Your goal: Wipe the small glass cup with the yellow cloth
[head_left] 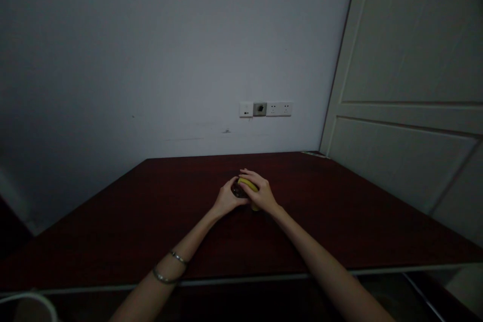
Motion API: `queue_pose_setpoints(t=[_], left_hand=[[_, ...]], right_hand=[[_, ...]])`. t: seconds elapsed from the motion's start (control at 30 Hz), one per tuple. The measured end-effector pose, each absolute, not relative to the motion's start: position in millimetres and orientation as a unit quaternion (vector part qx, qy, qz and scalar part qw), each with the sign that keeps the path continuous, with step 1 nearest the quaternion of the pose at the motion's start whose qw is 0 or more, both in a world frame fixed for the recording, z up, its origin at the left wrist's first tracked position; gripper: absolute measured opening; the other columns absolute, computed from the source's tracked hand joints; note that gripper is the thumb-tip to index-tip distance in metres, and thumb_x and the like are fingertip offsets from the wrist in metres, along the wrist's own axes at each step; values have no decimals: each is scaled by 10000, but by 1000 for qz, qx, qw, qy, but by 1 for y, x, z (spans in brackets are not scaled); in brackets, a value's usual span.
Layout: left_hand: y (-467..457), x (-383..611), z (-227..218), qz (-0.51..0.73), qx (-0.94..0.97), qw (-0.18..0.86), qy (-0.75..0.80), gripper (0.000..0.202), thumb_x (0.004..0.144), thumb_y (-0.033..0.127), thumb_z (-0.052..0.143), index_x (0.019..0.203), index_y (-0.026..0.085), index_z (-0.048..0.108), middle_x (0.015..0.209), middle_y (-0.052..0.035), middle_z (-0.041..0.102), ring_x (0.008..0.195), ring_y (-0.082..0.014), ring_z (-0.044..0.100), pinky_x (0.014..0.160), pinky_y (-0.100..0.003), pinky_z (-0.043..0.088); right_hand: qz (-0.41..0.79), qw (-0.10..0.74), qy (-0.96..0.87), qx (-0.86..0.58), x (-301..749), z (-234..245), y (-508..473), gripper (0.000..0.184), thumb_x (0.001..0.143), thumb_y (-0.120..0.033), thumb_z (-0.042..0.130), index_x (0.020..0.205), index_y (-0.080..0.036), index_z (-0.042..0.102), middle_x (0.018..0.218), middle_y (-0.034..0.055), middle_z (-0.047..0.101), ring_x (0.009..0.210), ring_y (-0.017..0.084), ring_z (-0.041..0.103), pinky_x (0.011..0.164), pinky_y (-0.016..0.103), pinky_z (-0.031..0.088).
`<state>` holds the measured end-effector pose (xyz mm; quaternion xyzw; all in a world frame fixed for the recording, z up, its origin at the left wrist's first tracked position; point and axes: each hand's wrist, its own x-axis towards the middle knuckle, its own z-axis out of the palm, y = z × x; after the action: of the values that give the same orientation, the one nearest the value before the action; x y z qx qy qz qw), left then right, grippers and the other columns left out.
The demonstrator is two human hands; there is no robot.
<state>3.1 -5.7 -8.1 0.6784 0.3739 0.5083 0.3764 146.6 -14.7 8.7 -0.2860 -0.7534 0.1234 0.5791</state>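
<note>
Over the middle of the dark red table [181, 201], my two hands meet. My left hand [226, 199] curls around a small, dark, shiny round object [237, 191], glass-like with small highlights; its exact kind is too dim to make out. A folded yellow cloth [248, 184] is gripped in my right hand [264, 194], pressed against the right side of the round object. Part of the cloth also shows below the right palm. Fingers cover much of both things.
A pale wall [188, 60] stands behind the table, with a row of sockets [279, 109] on it. On the right is a panelled door [400, 151]. A white curved edge [33, 295] shows at the lower left, in front of the table.
</note>
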Motion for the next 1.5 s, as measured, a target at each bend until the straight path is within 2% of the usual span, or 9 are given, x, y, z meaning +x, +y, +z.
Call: queue_pose_setpoints(t=[0.1,0.17,0.4,0.67,0.9,1.07,1.17,1.27,1.5], left_hand=[[-5,3,-8,496,700,368,358,736,480,235,783,1150,125,500,1058,-107,602,951,-227,567,881,-369,423],[-6,2,-8,486,716,354,355,712,497,259,778,1142,131,504,1046,-97,606,931,-217,571,860,-353,436],[-5,1,-7,478,714,337,385,735,441,254,800,1112,122,530,1011,-87,619,937,-229,565,858,-366,434],[0,2,-11,504,690,369,365,675,482,203,766,1112,126,534,995,-85,628,886,-205,579,819,-330,444],[-1,3,-10,484,690,382,379,642,456,228,789,1045,116,560,917,-63,633,826,-187,580,763,-310,458],[2,4,-12,516,660,405,368,493,524,162,717,988,108,559,888,-57,638,774,-159,586,711,-269,464],[2,3,-13,526,655,403,363,427,543,162,692,948,111,564,860,-49,641,769,-159,590,701,-261,465],[0,2,-11,525,653,410,360,411,545,197,703,923,107,571,843,-42,639,768,-163,592,707,-272,463],[-7,2,-2,507,658,414,372,541,499,220,765,994,107,578,902,-61,640,801,-173,583,739,-281,453]], right_hand=[[94,556,-778,-278,147,7,-17,271,783,-247,539,1039,-252,627,1172,58,581,1137,225,491,994,444,343],[104,567,-767,-281,147,6,-15,261,786,-255,535,1027,-246,633,1156,61,590,1118,220,507,981,429,363],[178,614,-700,-318,143,4,-4,235,792,-307,530,965,-212,658,1066,75,632,1000,197,579,917,364,436],[85,547,-780,-290,145,4,-15,278,792,-262,530,1056,-260,617,1187,52,570,1146,214,480,1006,437,320],[156,601,-720,-310,142,4,-6,263,805,-302,506,1018,-226,640,1108,80,608,1035,199,557,926,376,421],[98,535,-793,-273,144,7,-16,291,805,-271,516,1083,-260,604,1216,57,547,1178,216,448,1001,428,334],[78,509,-822,-243,143,10,-20,285,805,-253,518,1074,-273,609,1220,46,545,1210,218,409,1004,436,325],[103,527,-805,-254,140,14,-13,249,805,-270,518,1026,-274,634,1187,45,569,1154,218,468,987,438,341],[226,581,-728,-287,135,14,11,236,793,-331,524,934,-216,675,1028,65,645,986,195,582,893,345,440]])
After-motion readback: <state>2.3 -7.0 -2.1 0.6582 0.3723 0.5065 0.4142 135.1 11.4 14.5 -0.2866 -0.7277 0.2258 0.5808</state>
